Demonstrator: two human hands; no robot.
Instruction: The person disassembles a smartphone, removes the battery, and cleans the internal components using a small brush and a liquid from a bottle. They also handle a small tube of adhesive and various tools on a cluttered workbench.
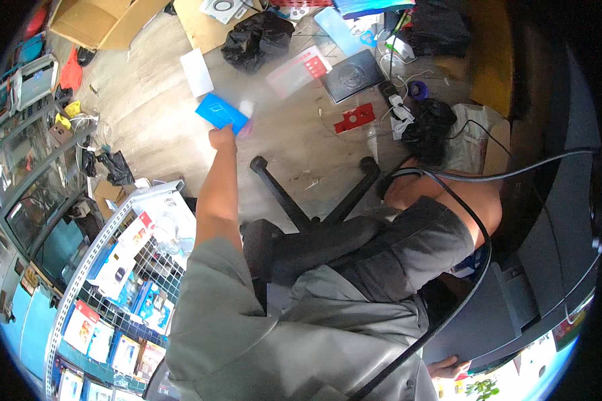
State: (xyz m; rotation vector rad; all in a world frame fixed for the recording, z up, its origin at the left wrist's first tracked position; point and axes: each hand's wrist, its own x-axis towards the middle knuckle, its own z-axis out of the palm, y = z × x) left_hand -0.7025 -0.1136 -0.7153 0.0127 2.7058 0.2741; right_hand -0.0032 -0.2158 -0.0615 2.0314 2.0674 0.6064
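Observation:
My left arm stretches down toward the floor, and my left hand (223, 136) grips the near corner of a flat blue packet (218, 109). A small pale, partly pink piece lies just beside the packet, too blurred to name. My right hand (448, 367) is at the lower right, its fingers bent over the edge of a dark grey desk (475, 314). Under me is a black swivel chair, its wheeled base (281, 194) on the wooden floor (301, 137).
Cardboard (107, 20), black bags (257, 41), a black panel (351, 75), a red piece (353, 117) and white cables lie on the floor. A wire rack of packaged goods (114, 287) is at left. A black cable (486, 247) hangs at right beside my bent leg.

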